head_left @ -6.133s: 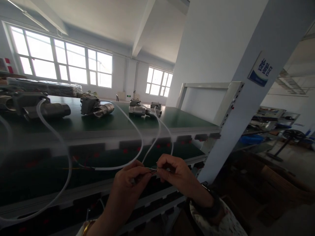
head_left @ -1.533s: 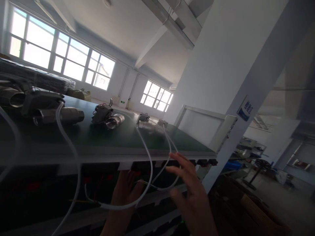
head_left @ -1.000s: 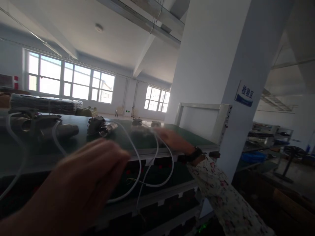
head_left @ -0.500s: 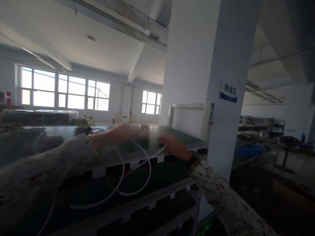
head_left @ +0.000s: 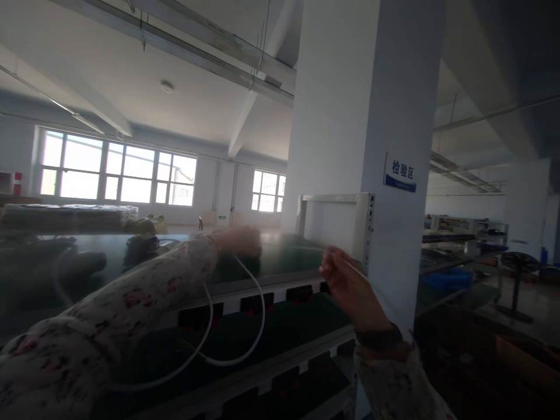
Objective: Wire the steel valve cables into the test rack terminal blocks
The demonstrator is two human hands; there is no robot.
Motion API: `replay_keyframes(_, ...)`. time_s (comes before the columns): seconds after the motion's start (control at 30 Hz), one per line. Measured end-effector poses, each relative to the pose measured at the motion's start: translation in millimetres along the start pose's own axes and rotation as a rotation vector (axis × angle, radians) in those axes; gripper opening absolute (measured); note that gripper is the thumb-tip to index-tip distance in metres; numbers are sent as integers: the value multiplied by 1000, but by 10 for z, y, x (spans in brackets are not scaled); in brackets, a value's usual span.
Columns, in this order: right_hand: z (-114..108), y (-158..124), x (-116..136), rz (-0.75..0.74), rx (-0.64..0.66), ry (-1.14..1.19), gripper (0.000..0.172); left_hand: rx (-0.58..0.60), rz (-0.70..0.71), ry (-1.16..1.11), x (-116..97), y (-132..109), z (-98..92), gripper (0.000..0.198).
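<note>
Loops of white cable (head_left: 264, 309) hang below my left hand (head_left: 240, 241) in front of the rack. That hand is smeared by motion, but it looks closed, with the cable coming out beneath it. A stretch of the cable runs across to my right hand (head_left: 347, 286), which pinches it between thumb and fingers. Beyond those fingers a thin white length slants down to the right. Loose thin wire ends show near the bottom of the loops. Both hands are at the height of the green top shelf (head_left: 284, 256).
Dark bundled items (head_left: 142, 248) lie on the top shelf at left. Black bins (head_left: 256, 303) line the rack's front edge. A white metal frame (head_left: 335, 199) and a wide pillar (head_left: 336, 116) stand at right. Farther right are a black fan (head_left: 518, 262) and a blue bundle (head_left: 448, 279).
My right hand has moved right and nearer, drawing a length of cable out between the hands. My left hand has shifted slightly right. The hanging loops have narrowed somewhat.
</note>
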State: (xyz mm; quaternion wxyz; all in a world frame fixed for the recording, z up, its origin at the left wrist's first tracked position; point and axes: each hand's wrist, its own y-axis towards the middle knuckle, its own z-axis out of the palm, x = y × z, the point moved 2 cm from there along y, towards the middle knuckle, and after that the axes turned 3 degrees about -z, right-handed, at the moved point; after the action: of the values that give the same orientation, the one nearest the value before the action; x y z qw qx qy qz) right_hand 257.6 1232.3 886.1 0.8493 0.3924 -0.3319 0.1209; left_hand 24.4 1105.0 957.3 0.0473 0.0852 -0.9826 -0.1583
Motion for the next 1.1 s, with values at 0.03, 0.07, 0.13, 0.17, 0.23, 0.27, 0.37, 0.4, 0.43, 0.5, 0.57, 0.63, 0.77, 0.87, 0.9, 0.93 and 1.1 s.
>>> replay_keyframes(0.03,-89,-4,53,-15,-60,42,23,16,5,-4,12,16,-6,64)
replay_keyframes(0.07,-183,7,98,-41,-116,60,22,26,0,-5,25,25,-6,64)
replay_keyframes(0.13,-373,69,155,-83,-221,84,18,27,-28,-1,48,29,8,66)
replay_keyframes(0.17,-464,113,170,-95,-273,100,13,25,-42,3,57,23,20,67)
replay_keyframes(0.23,-622,211,185,-100,-367,131,7,25,-57,14,72,-5,45,72)
replay_keyframes(0.27,-683,261,191,-98,-400,144,12,30,-56,20,81,-27,54,74)
replay_keyframes(0.37,-768,402,210,-84,-422,184,23,42,-41,24,137,-115,63,82)
replay_keyframes(0.4,-764,444,214,-80,-416,203,23,37,-41,22,168,-148,61,84)
replay_keyframes(0.43,-748,482,216,-80,-411,225,24,27,-45,22,204,-180,57,85)
replay_keyframes(0.5,-684,547,212,-89,-401,269,29,-6,-65,31,290,-237,51,85)
replay_keyframes(0.57,-606,597,209,-101,-394,303,33,-27,-99,46,385,-282,50,84)
replay_keyframes(0.63,-547,630,227,-111,-383,322,32,-18,-128,56,476,-322,51,79)
replay_keyframes(0.77,-542,659,362,-133,-328,339,19,32,-132,93,615,-430,17,63)
replay_keyframes(0.87,-528,633,500,-224,-236,273,14,73,-135,120,653,-515,-64,60)
replay_keyframes(0.9,-489,599,534,-263,-203,219,12,94,-138,127,636,-531,-100,58)
replay_keyframes(0.93,-424,542,556,-298,-170,146,10,93,-144,132,595,-539,-145,54)
replay_keyframes(1.1,172,-129,382,-334,78,-564,15,-274,-200,98,-81,-708,-369,33)
